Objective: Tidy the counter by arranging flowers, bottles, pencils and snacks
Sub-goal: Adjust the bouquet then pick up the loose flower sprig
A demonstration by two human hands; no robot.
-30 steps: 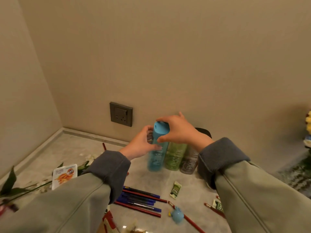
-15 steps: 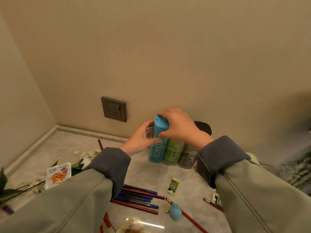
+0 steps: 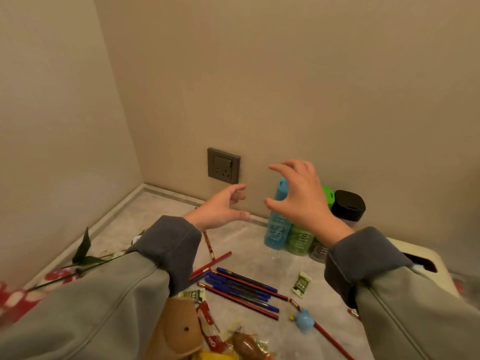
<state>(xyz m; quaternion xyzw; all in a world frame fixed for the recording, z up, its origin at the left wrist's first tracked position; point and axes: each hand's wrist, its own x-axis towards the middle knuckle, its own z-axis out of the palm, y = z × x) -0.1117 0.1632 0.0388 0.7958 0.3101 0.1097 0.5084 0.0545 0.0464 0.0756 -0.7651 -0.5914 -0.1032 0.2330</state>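
A blue bottle (image 3: 276, 224) stands upright by the back wall, with a green bottle (image 3: 298, 240) touching its right side and a dark-capped bottle (image 3: 348, 205) beyond that. My right hand (image 3: 298, 196) hovers in front of the blue bottle's top, fingers spread and holding nothing. To the left of the bottles my left hand (image 3: 220, 207) is raised, open and empty. Red pencils and blue pens (image 3: 241, 287) lie loose on the marble counter (image 3: 161, 206). A flower stem with leaves (image 3: 83, 255) lies at the left. Snack packets (image 3: 228, 339) sit at the near edge.
A grey wall socket (image 3: 224, 165) is on the back wall. A small green sachet (image 3: 301, 283) and a blue figure on a pencil (image 3: 304, 320) lie near the pens. A white box (image 3: 420, 258) stands at the right. A brown pouch (image 3: 176, 331) lies by the snacks.
Both hands have let go of the blue bottle and lifted away from it. The bottle now stands beside the green one against the wall.
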